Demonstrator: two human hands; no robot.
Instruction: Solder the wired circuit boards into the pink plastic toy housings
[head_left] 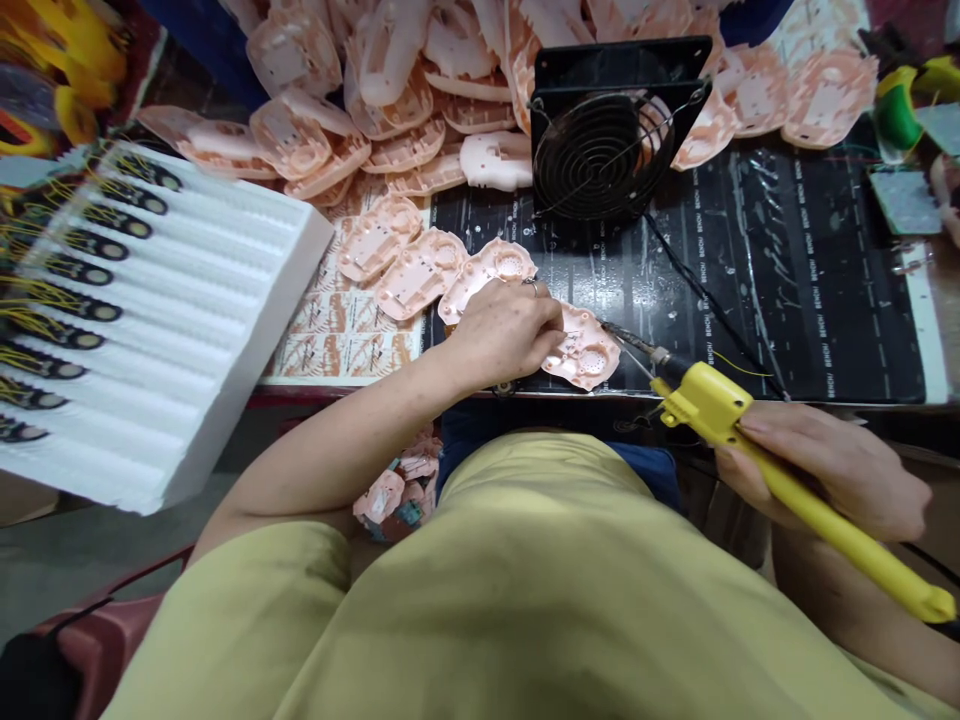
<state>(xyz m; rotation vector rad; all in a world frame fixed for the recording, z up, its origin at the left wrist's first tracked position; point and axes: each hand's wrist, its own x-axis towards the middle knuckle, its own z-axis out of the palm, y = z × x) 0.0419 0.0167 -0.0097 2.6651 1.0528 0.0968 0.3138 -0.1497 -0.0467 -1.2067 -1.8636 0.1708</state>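
Note:
My right hand (832, 465) is wrapped round a yellow soldering iron (705, 400). Its dark tip reaches the right edge of a pink plastic shell (585, 350) near the table's front edge. Over the left end of that shell, my left hand (506, 330) is closed, fingers bent down; what they grip, if anything, is hidden. Just behind that hand lies another pink shell (495, 270), partly covered by it. Two more shells, one in the middle (424, 272) and one further left (380, 238), lie in a row beside it.
A black fan (604, 150) stands at the back, its cable trailing right. Behind it is a big pile of pink shells (390, 80). At the left, a white foam tray (225, 290) holds several black parts with yellow wires (82, 300). Green-handled tools (898, 110) lie back right.

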